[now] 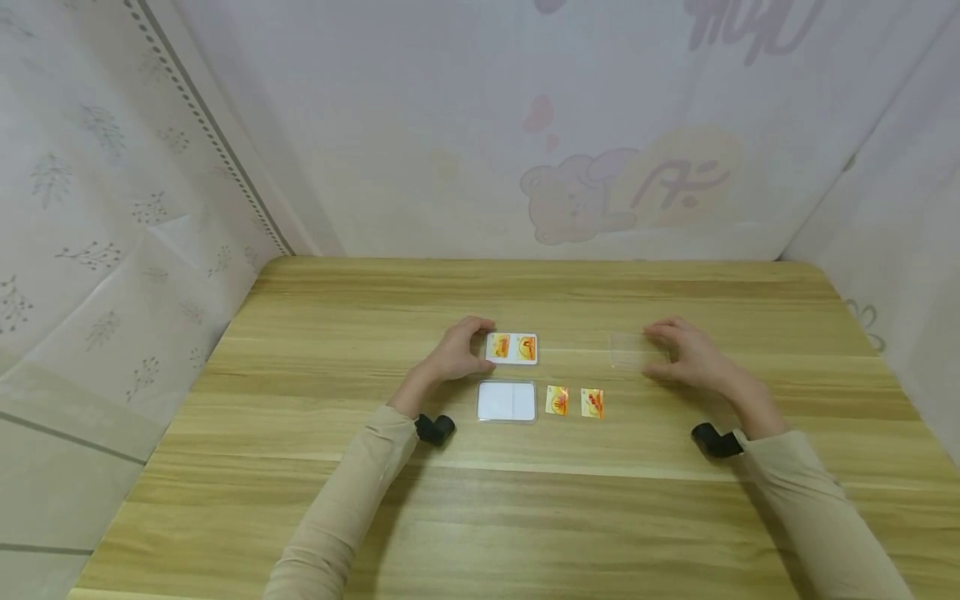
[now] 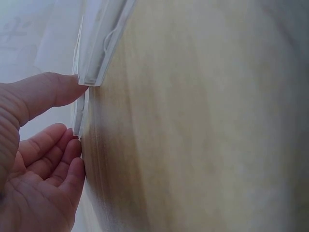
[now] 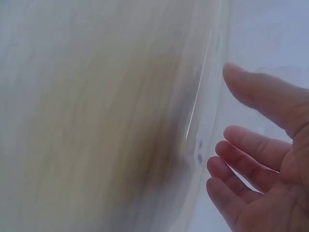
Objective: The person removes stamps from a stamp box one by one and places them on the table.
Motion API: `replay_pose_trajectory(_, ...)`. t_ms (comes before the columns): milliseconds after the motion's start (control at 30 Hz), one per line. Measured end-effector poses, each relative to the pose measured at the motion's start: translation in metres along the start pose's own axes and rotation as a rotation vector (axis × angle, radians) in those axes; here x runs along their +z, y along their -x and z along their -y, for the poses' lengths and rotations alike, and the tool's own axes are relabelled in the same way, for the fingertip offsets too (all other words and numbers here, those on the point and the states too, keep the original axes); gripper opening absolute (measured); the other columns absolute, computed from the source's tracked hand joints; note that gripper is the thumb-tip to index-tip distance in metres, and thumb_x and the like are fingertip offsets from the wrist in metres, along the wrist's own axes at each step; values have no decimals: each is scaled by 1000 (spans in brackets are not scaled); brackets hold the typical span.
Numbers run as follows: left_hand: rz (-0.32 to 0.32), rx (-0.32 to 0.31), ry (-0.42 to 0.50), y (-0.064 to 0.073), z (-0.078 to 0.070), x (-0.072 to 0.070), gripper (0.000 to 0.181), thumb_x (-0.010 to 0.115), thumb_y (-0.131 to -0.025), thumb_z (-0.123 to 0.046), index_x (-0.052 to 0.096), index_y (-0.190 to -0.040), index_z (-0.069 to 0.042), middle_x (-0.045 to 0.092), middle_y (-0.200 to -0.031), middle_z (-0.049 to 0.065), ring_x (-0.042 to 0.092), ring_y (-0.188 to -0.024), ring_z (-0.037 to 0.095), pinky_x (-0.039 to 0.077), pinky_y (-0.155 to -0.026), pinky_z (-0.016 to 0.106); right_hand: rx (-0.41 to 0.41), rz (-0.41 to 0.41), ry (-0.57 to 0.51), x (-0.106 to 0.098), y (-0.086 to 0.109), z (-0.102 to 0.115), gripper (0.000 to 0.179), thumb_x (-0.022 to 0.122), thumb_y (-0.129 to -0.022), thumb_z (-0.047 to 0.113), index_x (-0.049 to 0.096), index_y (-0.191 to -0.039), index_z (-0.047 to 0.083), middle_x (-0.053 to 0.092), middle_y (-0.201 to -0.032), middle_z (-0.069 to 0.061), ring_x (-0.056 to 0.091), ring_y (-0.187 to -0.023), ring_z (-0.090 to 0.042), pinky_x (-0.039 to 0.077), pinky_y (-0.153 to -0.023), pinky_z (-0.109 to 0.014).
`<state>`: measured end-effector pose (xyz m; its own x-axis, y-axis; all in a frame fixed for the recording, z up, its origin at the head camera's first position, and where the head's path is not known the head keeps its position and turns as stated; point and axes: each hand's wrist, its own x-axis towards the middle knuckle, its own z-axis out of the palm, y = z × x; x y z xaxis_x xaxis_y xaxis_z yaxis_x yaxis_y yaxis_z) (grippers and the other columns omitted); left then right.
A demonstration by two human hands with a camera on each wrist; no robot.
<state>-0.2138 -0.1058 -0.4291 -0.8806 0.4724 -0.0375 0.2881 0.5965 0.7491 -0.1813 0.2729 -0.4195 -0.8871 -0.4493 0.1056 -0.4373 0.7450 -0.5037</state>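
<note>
My left hand point(image 1: 453, 352) holds the left end of a flat clear case point(image 1: 513, 361), thumb at its near edge and fingers at its far edge. Two orange-and-yellow stamp-like pictures point(image 1: 501, 345) lie in it side by side. Just below sits a second case point(image 1: 497, 401) with a blank white insert. Two loose stamp-like pictures point(image 1: 557, 400) lie to its right. My right hand point(image 1: 692, 357) is by the right end of a transparent cover point(image 1: 627, 351). Its fingers point(image 3: 244, 150) are spread, with the thumb apart, beside the cover's edge; contact is hard to tell.
Everything lies on a wood-grain table point(image 1: 555, 533). A pale printed curtain point(image 1: 375, 150) hangs behind the table's far edge and along both sides. Black wrist mounts point(image 1: 435, 429) sit at both cuffs.
</note>
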Motion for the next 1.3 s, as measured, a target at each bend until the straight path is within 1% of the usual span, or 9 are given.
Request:
replay_pose_trajectory(233,0,5,8,0,0,0,65,75,-73,-1,45,-130,7,49,-130,19,43,-123,31,31,-107,41,-73,-69,-4,3,-6,13,51,74,-78,6,53,-120,-13,53,-117,-29,50,-107,-45,40,-89,-58)
replay_pose_trajectory(433,-4,18,-3,-1,0,-1,64,74,-73,-2,46,-129,7,49,-129,19,43,-122,31,31,-107,41,-87,-124,-10,6,-13,22,45,73,-78,6,57,-117,-11,57,-113,-25,54,-103,-42,44,-85,-56)
replay_pose_trajectory(600,-3,11,-7,-2,-1,-2,63,74,-73,-1,46,-130,7,49,-130,19,43,-123,31,31,-107,41,-100,-151,-13,11,-21,28,43,74,-77,4,59,-114,-11,59,-110,-25,56,-97,-40,46,-81,-53)
replay_pose_trajectory(867,-2,6,-11,-2,0,-1,63,74,-74,-2,46,-130,6,49,-130,18,43,-123,31,30,-107,41,-79,-137,-101,21,-32,41,40,73,-78,3,60,-114,-9,59,-111,-23,56,-100,-38,48,-84,-51)
replay_pose_trajectory(967,-3,16,1,-2,2,0,63,73,-73,-3,46,-130,6,49,-129,18,43,-123,31,30,-107,41,-83,-123,-126,24,-37,48,38,72,-79,3,60,-114,-9,60,-111,-23,57,-100,-38,48,-85,-50)
replay_pose_trajectory(1000,-13,41,0,-2,5,0,62,74,-73,-5,47,-129,5,50,-128,17,44,-121,30,32,-106,39,-84,-117,-130,25,-39,51,38,72,-80,3,60,-114,-9,60,-111,-23,57,-100,-38,48,-86,-49)
replay_pose_trajectory(1100,-18,48,9,-1,6,1,61,74,-74,-6,48,-128,5,51,-127,16,44,-121,30,32,-106,38,-78,-92,-146,29,-44,56,38,71,-80,4,60,-114,-9,60,-111,-22,57,-101,-36,48,-87,-48)
replay_pose_trajectory(1200,-15,30,11,-1,4,1,61,75,-74,-5,48,-128,4,51,-128,16,44,-121,29,32,-106,39,-73,-78,-147,33,-49,63,38,71,-81,5,60,-115,-7,61,-111,-21,57,-101,-34,48,-87,-47)
replay_pose_trajectory(1300,-4,-6,8,-1,0,1,63,75,-74,-2,47,-130,5,50,-130,17,43,-122,30,30,-107,41,-82,-76,-152,37,-54,68,36,71,-81,5,61,-114,-7,62,-111,-20,57,-101,-34,49,-87,-47)
